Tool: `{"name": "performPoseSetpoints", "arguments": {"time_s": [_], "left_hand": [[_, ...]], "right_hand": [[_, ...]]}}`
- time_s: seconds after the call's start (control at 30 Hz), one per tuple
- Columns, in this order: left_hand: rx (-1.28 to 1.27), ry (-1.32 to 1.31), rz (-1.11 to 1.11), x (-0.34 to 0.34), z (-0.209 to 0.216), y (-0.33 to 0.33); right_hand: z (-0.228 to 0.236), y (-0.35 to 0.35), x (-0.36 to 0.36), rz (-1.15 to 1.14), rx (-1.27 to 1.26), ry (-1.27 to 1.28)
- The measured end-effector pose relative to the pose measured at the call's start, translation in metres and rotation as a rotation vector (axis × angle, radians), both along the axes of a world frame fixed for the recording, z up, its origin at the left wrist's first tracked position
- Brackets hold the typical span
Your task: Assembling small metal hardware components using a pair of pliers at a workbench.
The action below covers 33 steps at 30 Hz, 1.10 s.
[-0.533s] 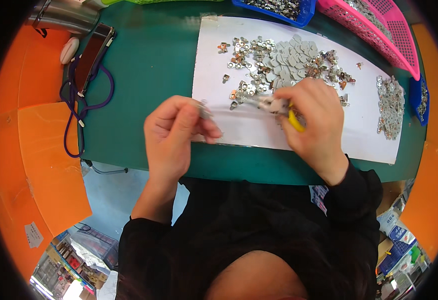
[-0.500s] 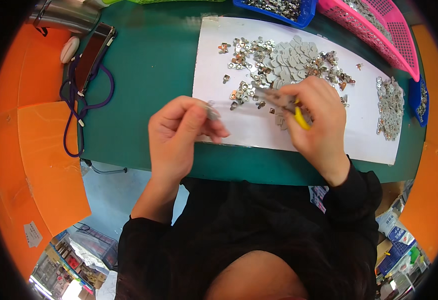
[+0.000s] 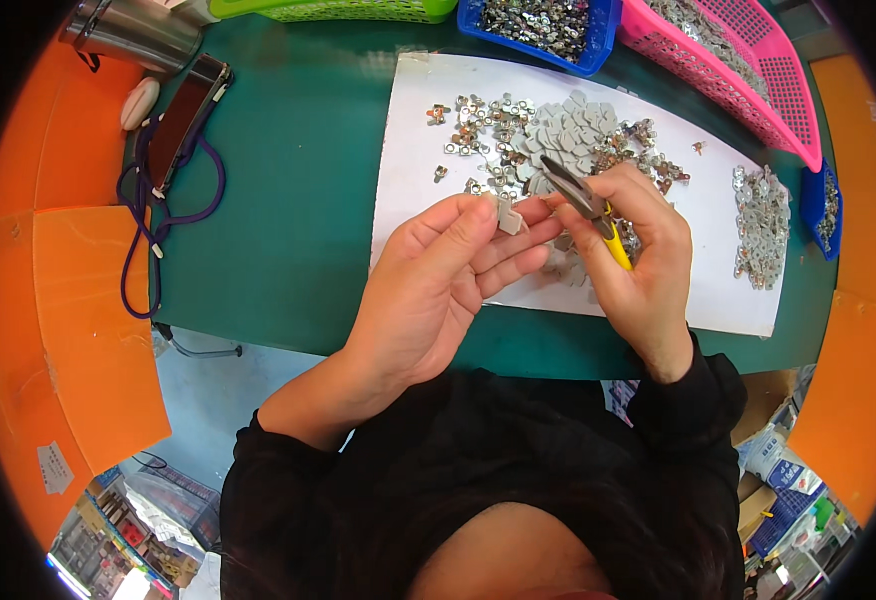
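Pinching a small, flat, light-grey plate [image 3: 508,216] between thumb and finger, your left hand [image 3: 433,280] has its other fingers fanned out beneath, over the front of the white board [image 3: 403,150]. And your right hand [image 3: 643,250] is wrapped around dark-nosed pliers with yellow handles [image 3: 585,197], nose pointing away and leftward, apart from the plate. Right fingertips sit close by the left ones; I can't tell whether they grip a small part too.

Good handling here, I'd judge: hold the plate by its edge, let those fanned fingers steady the work, and leave the plier nose turned off your skin.

Now the edges! The board's near edge runs under your hands. Just beyond lie heaped grey plates [image 3: 568,128] and scattered silver-and-copper metal clips [image 3: 478,125], so lift over them. A pink perforated basket [image 3: 703,90] bounds the far right; leftward, the green tabletop [image 3: 278,200] offers room.
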<state>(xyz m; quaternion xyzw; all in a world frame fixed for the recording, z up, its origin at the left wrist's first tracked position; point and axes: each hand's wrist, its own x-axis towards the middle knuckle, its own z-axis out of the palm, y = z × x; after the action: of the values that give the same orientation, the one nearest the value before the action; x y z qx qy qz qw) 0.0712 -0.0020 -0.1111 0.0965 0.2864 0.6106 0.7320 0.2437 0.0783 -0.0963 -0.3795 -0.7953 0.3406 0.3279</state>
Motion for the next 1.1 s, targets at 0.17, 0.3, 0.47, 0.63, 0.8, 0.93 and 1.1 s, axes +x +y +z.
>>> {"name": "performPoseSetpoints", "arguments": {"time_s": [0.17, 0.3, 0.47, 0.63, 0.8, 0.93, 1.1], "left_hand": [[-0.008, -0.007, 0.0, 0.0005, -0.0007, 0.0015], [-0.019, 0.004, -0.005, 0.0006, -0.0016, 0.0012], [-0.006, 0.046, -0.007, 0.0013, -0.0018, 0.0001], [-0.013, 0.071, -0.018, 0.0001, 0.0004, 0.002], [-0.018, 0.06, -0.021, -0.0015, 0.0003, 0.0031], [-0.034, 0.072, -0.022, -0.0023, -0.0002, 0.0034], [-0.048, 0.083, -0.015, -0.0022, -0.0007, 0.0034]], "right_hand": [[-0.0015, 0.0017, 0.003, 0.021, 0.02, -0.021], [-0.0011, 0.0022, 0.0036, 0.018, -0.003, -0.046], [-0.0004, 0.0034, 0.004, 0.028, 0.001, -0.072], [-0.0013, 0.0052, 0.0036, 0.029, 0.015, -0.078], [-0.0009, 0.0055, 0.0044, 0.034, -0.008, -0.087], [-0.0009, 0.0058, 0.004, 0.036, -0.011, -0.096], [-0.0026, 0.0059, 0.0042, 0.047, -0.015, -0.074]]}}
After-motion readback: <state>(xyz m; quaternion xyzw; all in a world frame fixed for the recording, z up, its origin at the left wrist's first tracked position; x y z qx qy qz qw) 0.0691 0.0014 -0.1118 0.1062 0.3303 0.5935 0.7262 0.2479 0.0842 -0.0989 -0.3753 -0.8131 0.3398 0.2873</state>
